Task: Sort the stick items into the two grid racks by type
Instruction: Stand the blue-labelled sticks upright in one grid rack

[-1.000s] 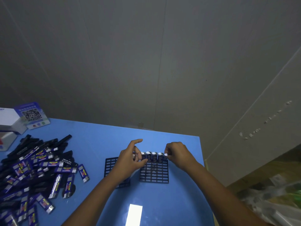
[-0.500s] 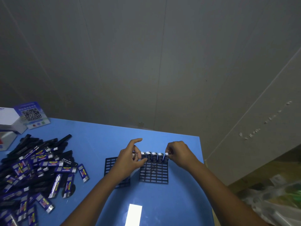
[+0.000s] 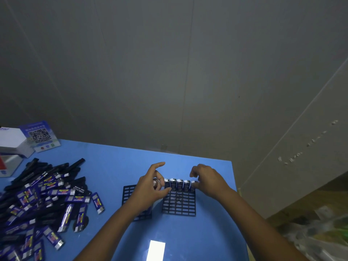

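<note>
Two black grid racks lie side by side on the blue table, the left rack [image 3: 129,193] partly under my left wrist, the right rack [image 3: 178,205] in front of me. A row of several blue sticks with silver tops [image 3: 177,184] stands in the back row of the right rack. My left hand [image 3: 149,189] pinches the leftmost stick of that row, index finger raised. My right hand [image 3: 208,180] pinches the rightmost stick [image 3: 194,184] at its top. A big pile of blue sticks and black sticks [image 3: 43,196] lies at the left.
A white box [image 3: 11,140] and a blue QR-code card [image 3: 40,136] stand at the table's back left corner. The table's right edge [image 3: 234,185] runs close beside my right hand. A bright light reflection [image 3: 156,250] shows near the front.
Both hands have stayed at the two ends of the stick row. The rack and the standing sticks have barely shifted.
</note>
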Demonstrator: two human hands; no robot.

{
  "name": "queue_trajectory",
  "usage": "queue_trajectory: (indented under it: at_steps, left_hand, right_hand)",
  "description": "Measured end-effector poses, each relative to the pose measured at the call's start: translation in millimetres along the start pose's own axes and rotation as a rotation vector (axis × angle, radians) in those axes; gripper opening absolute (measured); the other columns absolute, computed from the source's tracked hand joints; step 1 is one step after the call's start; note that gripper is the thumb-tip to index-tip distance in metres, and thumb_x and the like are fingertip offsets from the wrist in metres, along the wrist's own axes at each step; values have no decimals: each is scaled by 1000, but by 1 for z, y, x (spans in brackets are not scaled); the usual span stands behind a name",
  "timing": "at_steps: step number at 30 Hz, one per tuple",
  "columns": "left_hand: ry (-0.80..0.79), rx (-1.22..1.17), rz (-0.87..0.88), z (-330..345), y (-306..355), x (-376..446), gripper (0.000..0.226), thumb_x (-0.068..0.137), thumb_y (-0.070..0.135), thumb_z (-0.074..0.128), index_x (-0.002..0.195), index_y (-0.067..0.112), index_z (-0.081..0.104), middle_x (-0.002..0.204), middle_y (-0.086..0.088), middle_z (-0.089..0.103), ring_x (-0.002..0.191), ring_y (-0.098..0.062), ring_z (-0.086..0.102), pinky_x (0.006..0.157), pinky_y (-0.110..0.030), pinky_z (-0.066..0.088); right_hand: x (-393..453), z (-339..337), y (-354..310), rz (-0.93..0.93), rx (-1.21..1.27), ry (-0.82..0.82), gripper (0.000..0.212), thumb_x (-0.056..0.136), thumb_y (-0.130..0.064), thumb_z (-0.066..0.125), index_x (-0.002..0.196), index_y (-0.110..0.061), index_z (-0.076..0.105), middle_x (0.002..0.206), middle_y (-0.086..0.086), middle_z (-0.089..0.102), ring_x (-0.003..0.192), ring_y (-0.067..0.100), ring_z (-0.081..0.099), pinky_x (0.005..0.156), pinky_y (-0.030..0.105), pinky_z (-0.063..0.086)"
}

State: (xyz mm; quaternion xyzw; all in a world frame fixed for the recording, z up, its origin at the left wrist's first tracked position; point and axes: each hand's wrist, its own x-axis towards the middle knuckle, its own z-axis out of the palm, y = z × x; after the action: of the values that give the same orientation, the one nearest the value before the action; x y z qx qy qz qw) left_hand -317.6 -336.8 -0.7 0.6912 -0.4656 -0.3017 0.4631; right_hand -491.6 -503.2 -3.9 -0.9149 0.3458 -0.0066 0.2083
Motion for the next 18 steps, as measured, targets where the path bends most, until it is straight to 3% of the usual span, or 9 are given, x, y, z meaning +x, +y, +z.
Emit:
queue_trajectory:
  at_steps: [3, 7, 11, 15, 18]
  left_hand:
    - [-11, -44, -12, -1, 0, 0, 85, 75, 8, 83, 142, 29, 36, 88, 5, 60, 58, -12, 54, 68, -24, 52]
    - [-42, -80, -35, -2, 3, -1, 92, 74, 9, 83, 144, 34, 29, 97, 12, 60, 65, -15, 60, 70, -24, 53]
    - [-71, -82, -53, -2, 10, -1, 96, 73, 9, 83, 145, 34, 25, 107, 9, 57, 77, -11, 69, 73, -24, 55]
    - [-67, -70, -61, -5, 13, -2, 100, 73, 9, 83, 148, 31, 22, 111, 3, 57, 90, -10, 69, 76, -22, 56]
    - [-83, -60, -70, -7, 12, -3, 103, 72, 10, 84, 149, 31, 20, 113, 3, 55, 89, -10, 70, 76, -23, 56]
  right_hand:
    - [-2, -13, -22, -65, 191, 112, 13, 86, -20, 74, 96, -22, 65, 95, -8, 59, 81, 9, 56, 74, 25, 43]
    - [-4, -23, -58, -195, 505, 41, 7, 84, -18, 78, 87, -24, 74, 86, -10, 68, 78, 7, 62, 72, 16, 46]
    - [-5, -21, -80, -255, 540, -25, 12, 84, -22, 79, 93, -29, 76, 88, -9, 65, 79, 5, 59, 71, 11, 43]
    - [-3, -16, -87, -260, 516, -66, 13, 84, -25, 79, 96, -31, 78, 87, -8, 61, 80, 5, 56, 73, 18, 46]
    - [-2, -14, -89, -250, 496, -77, 12, 84, -23, 79, 94, -29, 78, 88, -6, 60, 81, 8, 55, 74, 22, 47]
